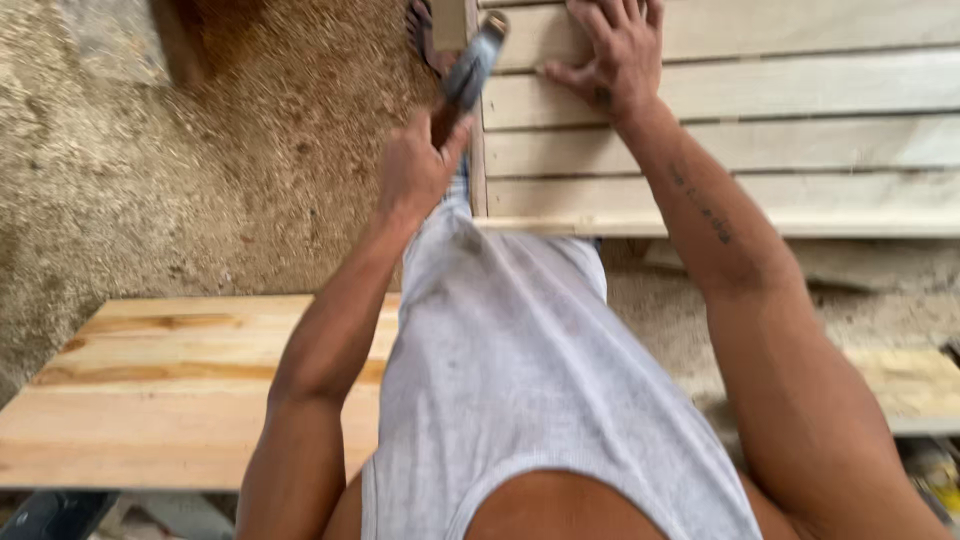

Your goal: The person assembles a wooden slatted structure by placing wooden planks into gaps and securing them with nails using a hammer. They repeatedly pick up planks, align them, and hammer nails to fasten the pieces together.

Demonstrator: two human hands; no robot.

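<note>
Head view, looking down the person's own torso. At far left, the ground (150,170) is covered with sawdust and wood shavings, and a dark brown wooden piece (185,40) stands at the upper edge. Below it, a broad pale board (170,400) with amber grain streaks lies flat, its right end hidden behind the person's left forearm and white sleeveless shirt (530,380). The left hand (415,170) is curled into a closed fist around the handle of a hammer (470,70); the fingers are wrapped tight and pressed together, the thumb lying along the shaft. The hammer is raised and tilted up to the right, its grey head blurred, just above the left edge of a slatted wooden panel (800,100). A sandalled foot (425,35) shows just left of the hammer head, partly cut off by the upper edge. The panel consists of pale horizontal slats set close with narrow dark gaps, fixed to an upright batten (478,170) at their left ends. The right hand (620,50) rests palm down on the upper slats near that batten, fingers spread and flat, thumb stretched left toward the hammer; whether anything is pinched beneath the fingertips cannot be told. The tattooed right forearm crosses the lower slats and hides part of them. At right, beneath the panel, lies more sawdust and a second pale board (910,385), partly behind the right arm.
</note>
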